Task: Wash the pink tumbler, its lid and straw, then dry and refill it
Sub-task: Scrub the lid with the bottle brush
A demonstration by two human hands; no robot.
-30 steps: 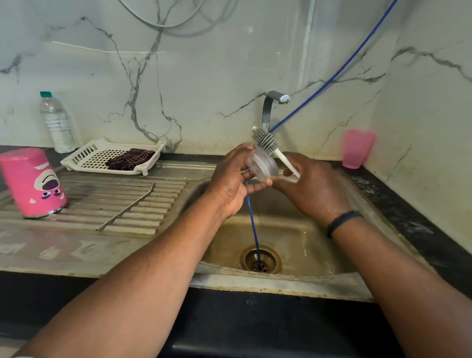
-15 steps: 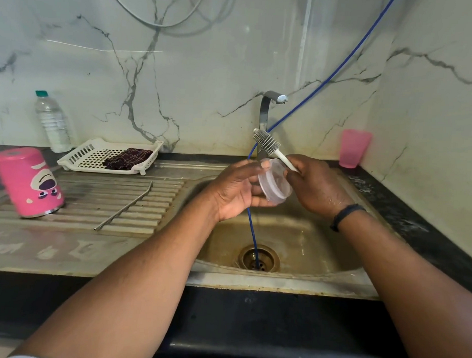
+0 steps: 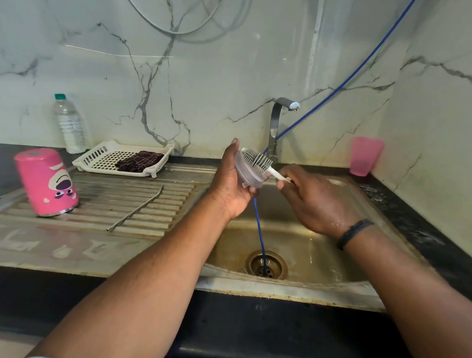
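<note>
Over the sink basin (image 3: 307, 251), my left hand (image 3: 230, 182) holds the clear round lid (image 3: 247, 171) on edge, its face turned to the right. My right hand (image 3: 314, 200) grips the white handle of a bristle brush (image 3: 258, 159), whose bristles lie against the lid's face. The pink tumbler (image 3: 46, 181) stands upside down on the ribbed drainboard at the left. A metal straw (image 3: 136, 208) lies on the drainboard ribs to its right.
A tap (image 3: 278, 121) rises behind the sink; no water is seen running. A blue hose (image 3: 260, 228) drops into the drain. At the back left are a white rack (image 3: 118, 158) with a dark cloth and a water bottle (image 3: 69, 123). A pink cup (image 3: 365, 156) stands back right.
My left hand has turned the lid upright and raised it a little. The brush head has come down against the lid's face.
</note>
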